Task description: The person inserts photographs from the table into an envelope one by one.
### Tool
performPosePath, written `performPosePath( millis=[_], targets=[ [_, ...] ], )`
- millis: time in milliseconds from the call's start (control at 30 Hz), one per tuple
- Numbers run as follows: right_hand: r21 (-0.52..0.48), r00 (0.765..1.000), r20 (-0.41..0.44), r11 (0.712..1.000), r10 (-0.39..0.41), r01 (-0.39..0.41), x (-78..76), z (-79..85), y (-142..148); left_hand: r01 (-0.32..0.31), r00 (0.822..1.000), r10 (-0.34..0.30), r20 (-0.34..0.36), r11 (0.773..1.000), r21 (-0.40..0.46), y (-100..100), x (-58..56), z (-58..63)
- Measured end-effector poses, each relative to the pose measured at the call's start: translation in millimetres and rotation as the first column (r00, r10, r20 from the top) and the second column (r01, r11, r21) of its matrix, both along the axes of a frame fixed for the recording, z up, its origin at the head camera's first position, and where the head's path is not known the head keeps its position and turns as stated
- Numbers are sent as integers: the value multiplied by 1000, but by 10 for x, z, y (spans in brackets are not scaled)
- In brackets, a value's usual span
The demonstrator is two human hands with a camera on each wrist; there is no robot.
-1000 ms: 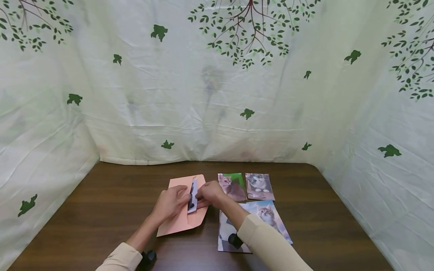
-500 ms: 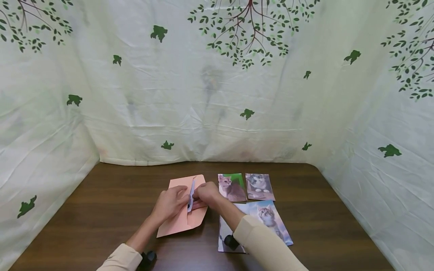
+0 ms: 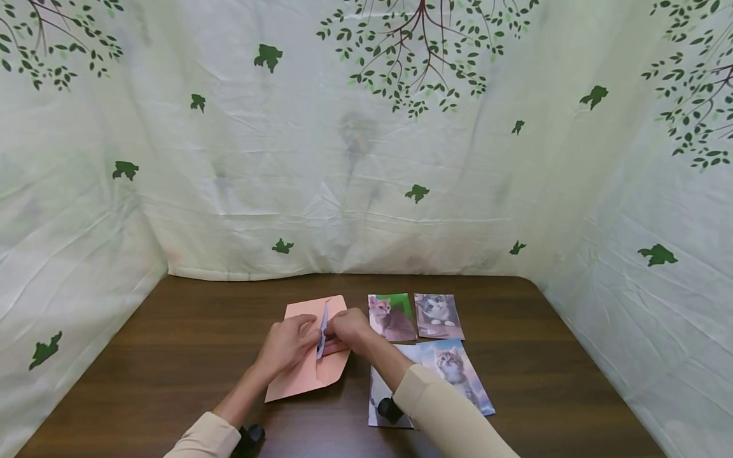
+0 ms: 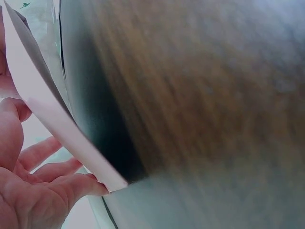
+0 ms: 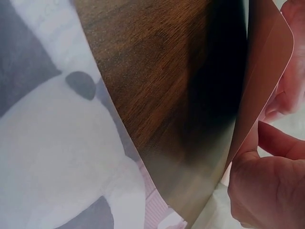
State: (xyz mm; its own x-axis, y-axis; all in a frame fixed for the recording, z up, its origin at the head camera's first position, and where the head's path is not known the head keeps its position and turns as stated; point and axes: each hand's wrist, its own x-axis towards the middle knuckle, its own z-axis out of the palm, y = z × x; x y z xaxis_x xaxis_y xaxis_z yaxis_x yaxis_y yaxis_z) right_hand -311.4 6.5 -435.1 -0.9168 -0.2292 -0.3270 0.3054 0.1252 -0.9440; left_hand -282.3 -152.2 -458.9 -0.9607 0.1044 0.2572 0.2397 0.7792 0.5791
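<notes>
A pink envelope [image 3: 294,380] is tilted up off the table in the head view, its opening facing right. My left hand [image 3: 286,343] grips it from the left, thumb near the opening. Into that opening reaches a small picture card [image 3: 322,337], of which only a narrow pale-blue strip shows. My right hand [image 3: 348,327] pinches the card's right side, some fingers under the envelope's flap. In the left wrist view the left hand [image 4: 38,195] holds the envelope's edge [image 4: 57,117]. In the right wrist view the right hand [image 5: 267,186] is beside the envelope [image 5: 262,71], which hides the card.
Two small kitten cards [image 3: 393,318] lie at the back right of the brown table [image 3: 544,356]. Below them are larger pictures, one a kitten [image 3: 452,369], one pale panda picture [image 5: 71,162] partly under the right forearm. Leaf-printed cloth [image 3: 355,159] encloses the table.
The card has turned edge-on and less of its picture shows inside the envelope. My right hand has shifted slightly left. The left hand and envelope have stayed put.
</notes>
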Motion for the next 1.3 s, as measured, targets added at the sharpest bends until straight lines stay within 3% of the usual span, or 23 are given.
performPosePath(
  millis=[733,1300],
  targets=[
    [-11,997,40,998,63,-63,2,41,101,-8,1000,8,16,1000,-5,18,24,21],
    [74,995,28,993,94,-96,-42,198,372,-7,1000,8,27,1000,-6,15,18,7]
  ],
)
